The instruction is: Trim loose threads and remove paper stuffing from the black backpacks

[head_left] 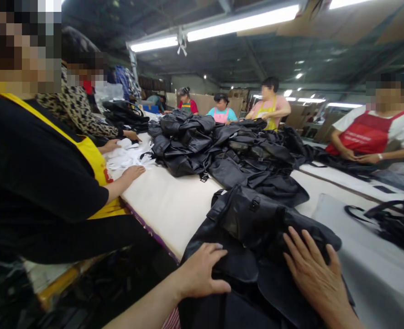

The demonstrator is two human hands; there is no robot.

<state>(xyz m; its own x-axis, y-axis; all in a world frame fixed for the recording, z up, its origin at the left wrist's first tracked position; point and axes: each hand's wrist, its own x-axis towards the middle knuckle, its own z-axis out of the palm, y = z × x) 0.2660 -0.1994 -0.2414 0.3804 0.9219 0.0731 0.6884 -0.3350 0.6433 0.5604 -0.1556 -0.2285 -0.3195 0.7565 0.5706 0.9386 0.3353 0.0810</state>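
Note:
A black leather-like bag lies on the near end of a long white table. My left hand rests flat on its near left side, fingers spread. My right hand presses flat on its right side, fingers stretched out. Neither hand grips anything. A buckle strap shows on the bag's upper flap.
A big heap of black bags fills the middle of the table. A person in a yellow apron sits close on my left, touching white pieces. Other people sit around the table. Another black bag lies at right.

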